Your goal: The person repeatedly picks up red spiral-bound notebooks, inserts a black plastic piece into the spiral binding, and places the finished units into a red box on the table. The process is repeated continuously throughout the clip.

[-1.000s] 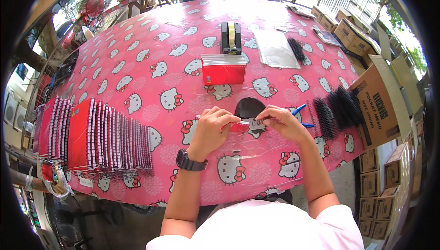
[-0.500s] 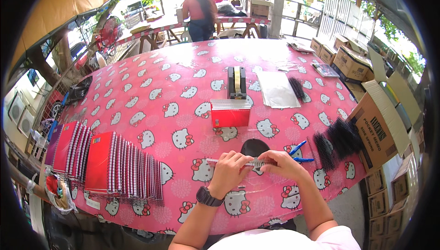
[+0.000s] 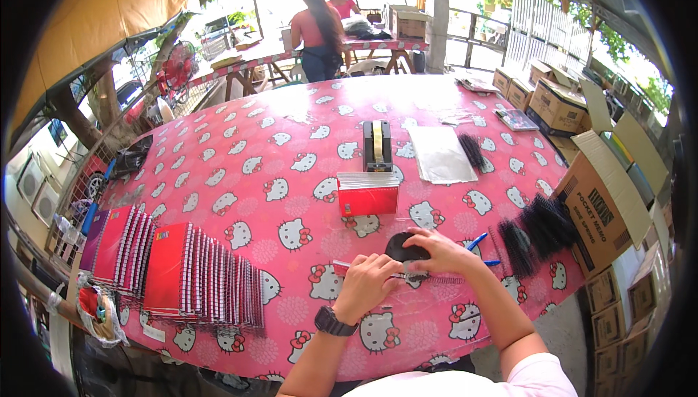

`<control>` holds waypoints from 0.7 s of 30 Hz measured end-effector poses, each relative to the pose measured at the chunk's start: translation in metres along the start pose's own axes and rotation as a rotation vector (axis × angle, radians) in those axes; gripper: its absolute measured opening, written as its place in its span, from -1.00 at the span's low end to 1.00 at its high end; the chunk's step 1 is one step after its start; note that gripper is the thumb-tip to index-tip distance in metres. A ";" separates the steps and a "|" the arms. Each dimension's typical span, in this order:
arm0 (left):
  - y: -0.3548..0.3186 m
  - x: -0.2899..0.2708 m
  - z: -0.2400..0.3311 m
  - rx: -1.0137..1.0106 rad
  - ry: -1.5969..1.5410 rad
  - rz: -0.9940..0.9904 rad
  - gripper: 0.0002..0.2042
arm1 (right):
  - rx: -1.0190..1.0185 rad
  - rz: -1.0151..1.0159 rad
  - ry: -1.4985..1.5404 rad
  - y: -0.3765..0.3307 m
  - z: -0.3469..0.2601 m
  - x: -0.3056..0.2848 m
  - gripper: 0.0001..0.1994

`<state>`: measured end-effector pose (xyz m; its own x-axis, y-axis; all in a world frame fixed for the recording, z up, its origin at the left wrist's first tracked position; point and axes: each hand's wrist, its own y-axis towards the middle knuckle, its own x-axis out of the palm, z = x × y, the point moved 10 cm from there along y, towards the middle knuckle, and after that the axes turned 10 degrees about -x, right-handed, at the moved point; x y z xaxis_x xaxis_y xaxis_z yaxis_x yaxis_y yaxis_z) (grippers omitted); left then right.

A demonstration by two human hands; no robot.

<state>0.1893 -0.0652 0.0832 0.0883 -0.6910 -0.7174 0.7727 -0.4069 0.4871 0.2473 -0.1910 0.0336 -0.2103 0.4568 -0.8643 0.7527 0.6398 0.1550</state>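
My left hand [image 3: 368, 281], a dark watch on its wrist, is closed on a thin notebook [image 3: 339, 269]; mostly its red-and-white edge shows beyond the fingers. My right hand [image 3: 436, 253] curves over the right side of a black round object [image 3: 398, 249], fingers and thumb apart, fingertips at its surface. From under the right hand a thin dark spiral binding coil [image 3: 445, 280] runs to the right along the table. Whether it is threaded into the notebook is hidden. Blue-handled pliers [image 3: 476, 242] lie just beyond the right wrist.
Red spiral notebooks [image 3: 169, 270] stand in rows at left. Ahead are a small red notebook stack [image 3: 368, 198], a tape dispenser [image 3: 377, 147] and white sheets [image 3: 442, 155]. Black coils [image 3: 545, 226] lie by a cardboard box [image 3: 603, 197] at right. Two people are at a far table.
My right hand has left the coil at the notebook's edge and moved up onto the black round object. My left hand keeps its hold. The view has tilted slightly upward.
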 end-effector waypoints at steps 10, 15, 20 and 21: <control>-0.002 0.000 -0.006 -0.005 -0.038 -0.032 -0.79 | -0.026 -0.119 -0.015 0.009 0.012 0.012 -0.26; 0.000 0.001 -0.006 -0.014 -0.026 0.001 -0.79 | -0.140 0.060 -0.036 0.027 -0.002 0.024 -0.30; -0.001 0.003 -0.010 -0.009 0.020 0.005 -0.80 | -0.052 0.095 -0.073 0.038 0.004 0.032 -0.39; -0.003 0.006 -0.013 -0.023 0.070 -0.001 -0.79 | -0.053 0.111 -0.079 0.038 0.003 0.030 -0.40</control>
<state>0.1959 -0.0603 0.0708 0.1306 -0.6469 -0.7513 0.7872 -0.3930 0.4752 0.2715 -0.1549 0.0121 -0.0762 0.4778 -0.8752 0.7340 0.6210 0.2751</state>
